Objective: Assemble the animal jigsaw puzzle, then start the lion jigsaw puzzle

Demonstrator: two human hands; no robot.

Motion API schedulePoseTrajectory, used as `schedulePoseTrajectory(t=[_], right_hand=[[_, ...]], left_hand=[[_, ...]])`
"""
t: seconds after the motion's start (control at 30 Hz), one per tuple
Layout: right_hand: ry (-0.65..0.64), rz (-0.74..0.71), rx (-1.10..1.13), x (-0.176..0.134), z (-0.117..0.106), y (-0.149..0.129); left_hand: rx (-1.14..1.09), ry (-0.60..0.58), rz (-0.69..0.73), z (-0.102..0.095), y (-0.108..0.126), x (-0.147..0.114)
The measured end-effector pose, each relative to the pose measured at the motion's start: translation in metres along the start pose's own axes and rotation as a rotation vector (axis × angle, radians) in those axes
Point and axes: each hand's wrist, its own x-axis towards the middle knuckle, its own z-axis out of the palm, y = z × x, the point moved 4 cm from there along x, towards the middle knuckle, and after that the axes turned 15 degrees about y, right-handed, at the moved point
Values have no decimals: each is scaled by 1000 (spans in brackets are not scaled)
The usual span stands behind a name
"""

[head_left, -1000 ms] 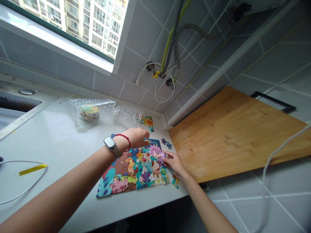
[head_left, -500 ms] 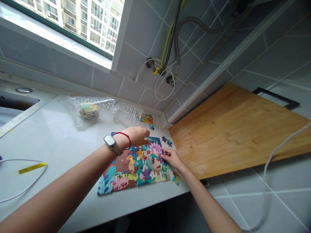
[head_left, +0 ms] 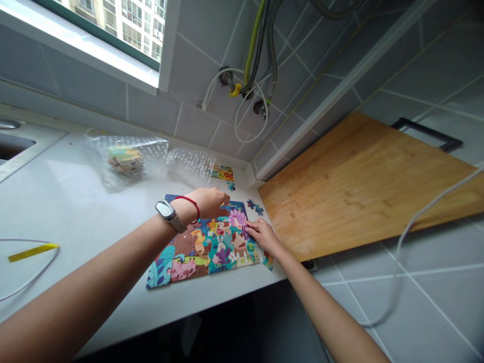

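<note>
A colourful animal jigsaw puzzle (head_left: 189,252) lies on the white counter, largely joined up. My right hand (head_left: 262,235) is at its right side, thumb and index finger pinched on a purple puzzle piece (head_left: 245,233) by the pink peacock picture. Over the top part of the puzzle hovers my left hand (head_left: 209,202), with a watch and a red cord on the wrist. Its thumb and forefinger are apart, and nothing shows between them; the other fingers are partly hidden. Two loose blue pieces (head_left: 255,206) lie beyond my right hand. Another loose piece (head_left: 268,261) sits below it, partly covered by the wrist.
A clear plastic bag (head_left: 126,161) with stacked pieces lies at the back left, beside another clear wrapper (head_left: 191,164). Near the corner is a small picture sheet (head_left: 223,173). A wooden board (head_left: 359,186) leans at the right. A white cable (head_left: 49,269) with a yellow tag crosses the left.
The camera view has shifted, so the whole scene sits slightly higher and further left. My left thumb and forefinger look more spread. My right hand keeps its pinch at the puzzle's right side.
</note>
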Motion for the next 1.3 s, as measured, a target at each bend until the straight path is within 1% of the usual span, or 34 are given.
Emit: schedulePoseTrajectory(t=[0.03,0.1,0.17,0.2,0.23,0.3,0.4,0.5,0.57,0.67,0.77,1.0,1.07,1.2,1.3], right_hand=[[44,20,28,-3,-5,-2],[174,55,75,-12,-19,-5],[298,62,87,-29,-33,-10],[322,47,78,-39,-37,-12],[306,26,65,-51,-38,-15],[239,-40,21,-74,-32,-20],[154,-140,-58,-100,-13,-25],[126,-157,-108,-109,3,-26],[131,-144,-127,-109,8,-25],[140,-140,-140,-109,10,-24],[169,-152,-134,-113,13,-22],[280,-211,-103,-120,23,-20],[352,-222,-90,-122,23,-19],[581,-237,-20,-128,17,-20],[680,-267,36,-131,12,-25]], left_hand=[[2,-6,11,1,3,0],[-4,-28,32,4,9,-1],[-15,-37,54,9,17,-2],[-17,-31,68,14,21,-3],[-15,-14,91,20,26,-3],[-7,45,165,38,38,-5],[4,148,299,75,57,-9],[26,183,346,108,65,-12],[30,238,352,121,66,-11],[30,303,353,128,63,-9],[12,324,345,131,61,-7],[-33,387,317,140,59,-7],[-45,394,319,142,58,-7],[-72,397,318,143,56,-9],[-65,369,318,142,56,-9]])
